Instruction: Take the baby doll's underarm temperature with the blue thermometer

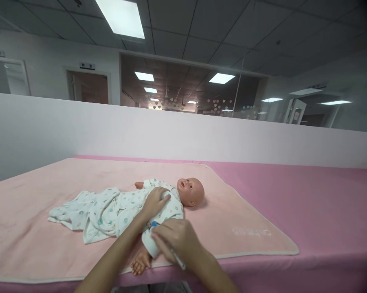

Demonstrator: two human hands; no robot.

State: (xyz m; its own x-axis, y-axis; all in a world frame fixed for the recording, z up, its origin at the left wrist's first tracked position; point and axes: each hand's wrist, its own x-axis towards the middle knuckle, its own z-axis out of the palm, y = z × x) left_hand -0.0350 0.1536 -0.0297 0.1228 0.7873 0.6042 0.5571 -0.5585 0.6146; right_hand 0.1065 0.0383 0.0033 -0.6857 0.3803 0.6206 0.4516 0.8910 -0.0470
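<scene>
A baby doll (193, 190) lies on its back, its head to the right. It wears a white gown (105, 211) with small coloured prints. My left hand (155, 202) rests on the doll's chest, fingers stretched out and thumb apart. Close by, my right hand (179, 240) is closed on a slim white stick with a blue end (154, 224), held over the doll's near sleeve. The blue end points toward the doll's upper arm; the other end sticks out below my palm. My fingers hide its middle. The doll's bare near hand (141, 262) lies palm up at the table edge.
A pale pink blanket (232, 211) with light edging lies under the doll, on a darker pink table cover (317, 211). Behind the table stands a low white partition (201, 138). Windows, doors and ceiling lights are beyond it.
</scene>
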